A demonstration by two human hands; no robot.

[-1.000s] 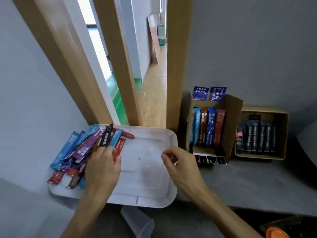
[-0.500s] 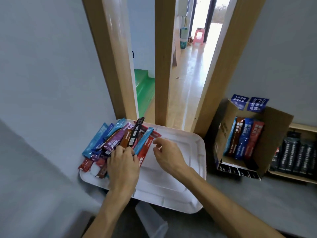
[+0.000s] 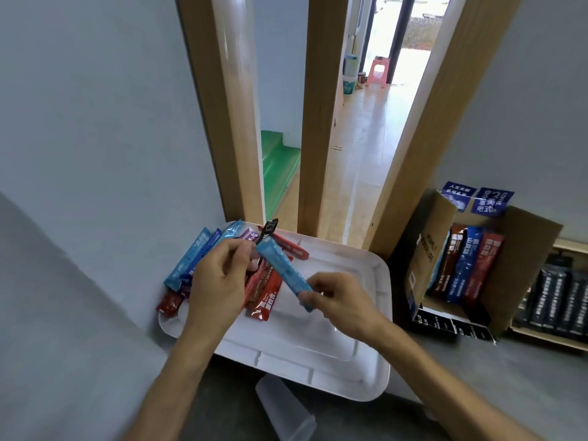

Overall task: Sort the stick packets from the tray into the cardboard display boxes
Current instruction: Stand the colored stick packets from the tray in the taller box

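A white tray [image 3: 343, 361] lies on the grey ledge with a pile of stick packets [image 3: 197, 259] in blue, purple and red at its left end. My right hand [image 3: 337, 297] pinches the lower end of a light blue packet [image 3: 283, 268] lifted above the tray. My left hand [image 3: 219, 278] hovers over the pile and grips the upper end of that packet area, with a black packet [image 3: 269, 229] sticking up past its fingers. To the right stands an open cardboard display box [image 3: 521, 275] holding upright coloured packets, and beside it a second box [image 3: 560, 297] with black packets.
Wooden posts [image 3: 318, 122] rise right behind the tray, with a hallway beyond. A grey wall panel borders the tray on the left. A translucent plastic piece [image 3: 286, 412] lies below the tray's front edge.
My right hand has taken hold of a light blue packet and pulled it up out of the pile toward the tray's middle. My left hand rose off the pile.
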